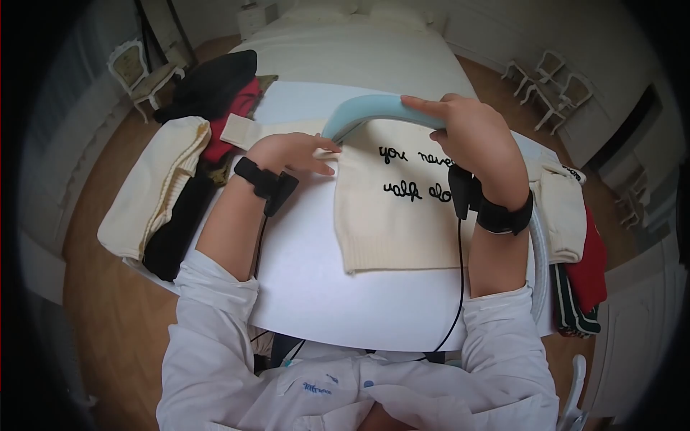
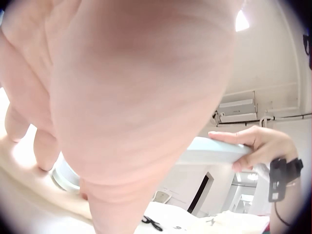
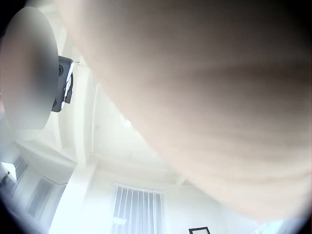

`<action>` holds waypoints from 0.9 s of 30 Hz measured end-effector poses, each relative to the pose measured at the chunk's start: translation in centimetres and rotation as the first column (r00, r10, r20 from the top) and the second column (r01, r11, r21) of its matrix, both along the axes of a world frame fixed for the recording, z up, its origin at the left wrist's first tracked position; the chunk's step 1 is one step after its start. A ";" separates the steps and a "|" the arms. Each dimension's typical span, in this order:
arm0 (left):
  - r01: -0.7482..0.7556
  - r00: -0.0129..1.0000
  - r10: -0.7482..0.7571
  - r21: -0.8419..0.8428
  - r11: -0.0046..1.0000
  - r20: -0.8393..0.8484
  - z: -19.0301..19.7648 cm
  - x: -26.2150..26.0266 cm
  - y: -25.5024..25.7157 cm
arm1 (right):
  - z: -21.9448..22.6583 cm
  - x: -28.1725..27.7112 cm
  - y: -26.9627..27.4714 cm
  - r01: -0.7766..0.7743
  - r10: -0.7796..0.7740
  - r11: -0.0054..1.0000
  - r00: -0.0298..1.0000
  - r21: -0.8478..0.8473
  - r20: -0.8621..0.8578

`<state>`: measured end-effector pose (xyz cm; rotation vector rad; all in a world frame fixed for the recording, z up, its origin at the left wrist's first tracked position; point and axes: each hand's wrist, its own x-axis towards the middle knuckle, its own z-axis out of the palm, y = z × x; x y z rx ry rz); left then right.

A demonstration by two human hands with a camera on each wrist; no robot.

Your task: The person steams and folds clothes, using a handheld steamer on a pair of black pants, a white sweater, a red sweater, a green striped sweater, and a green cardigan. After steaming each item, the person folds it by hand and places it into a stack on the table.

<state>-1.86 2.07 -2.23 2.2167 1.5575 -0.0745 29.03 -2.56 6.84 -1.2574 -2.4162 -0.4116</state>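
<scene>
A pale blue curved tool [image 1: 374, 108] arches over the upper part of a cream knit sweater [image 1: 399, 230], its broad left end low beside the left hand; whether that end touches the knit I cannot tell. The right hand [image 1: 471, 133] grips the tool's other end, forefinger laid along the top and thumb underneath. The left hand [image 1: 291, 152], well apart from the right, has its fingers spread and touching the cream fabric near the sweater's left shoulder, while a sleeve [image 1: 239, 131] reaches out beyond it. Black looped lettering [image 1: 410, 189] runs across the sweater in two lines (the right forearm covers the ends of both). The sweater lies on a white table [image 1: 302, 294], and a pale ribbed hose [image 1: 540, 269] runs along its right side. At the table's left edge sit a folded cream knit [image 1: 147, 190], a black garment [image 1: 172, 230] and a red one [image 1: 233, 122]; at the right, another cream knit [image 1: 562, 208] and a red piece [image 1: 591, 266] over striped cloth [image 1: 571, 305]. Beyond stand a bed [image 1: 366, 54] and white-framed chairs [image 1: 140, 72].
</scene>
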 end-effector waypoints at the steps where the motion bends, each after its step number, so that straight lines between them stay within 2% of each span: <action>1: -0.021 1.000 0.021 0.025 0.999 -0.014 -0.5 0.2 -0.1 | -0.4 -0.3 0.1 -0.053 0.054 0.998 0.998 0.035 -0.028; 5: -0.047 0.998 0.050 0.091 0.995 -0.026 -1.0 -0.1 -0.2 | -2.1 -1.3 0.9 -0.073 0.074 0.996 0.997 0.052 -0.026; 7: -0.051 0.998 0.053 0.055 0.997 -0.035 -0.4 0.1 -0.4 | -2.9 -1.5 1.3 -0.089 0.091 0.994 0.996 0.065 -0.023; 11: -0.037 0.999 0.037 0.030 0.999 -0.017 -0.2 0.2 -0.3 | -2.1 -1.1 1.0 -0.098 0.101 0.992 0.994 0.084 -0.031; 13: -0.043 0.999 0.043 0.014 0.999 -0.017 -0.2 0.1 -0.2 | -1.0 -0.4 0.5 -0.056 0.055 0.998 0.996 -0.011 -0.077; 15: -0.043 0.999 0.043 -0.003 0.999 -0.019 0.0 -0.1 -0.1 | -1.4 -0.1 0.9 -0.039 0.039 0.999 0.997 0.008 -0.064; 18: -0.025 0.998 0.026 0.019 0.999 -0.057 0.2 -0.8 0.3 | -2.0 -0.2 1.4 -0.049 0.049 0.999 0.997 0.000 -0.068; 20: -0.056 0.991 0.066 0.087 0.995 -0.121 0.1 -1.7 0.6 | -2.8 -0.6 2.0 -0.077 0.079 0.997 0.996 0.026 -0.045; 27: -0.100 0.993 0.108 0.171 0.980 -0.040 -0.8 -2.2 1.0 | -3.0 -2.0 1.5 -0.049 0.049 0.999 0.998 -0.012 -0.031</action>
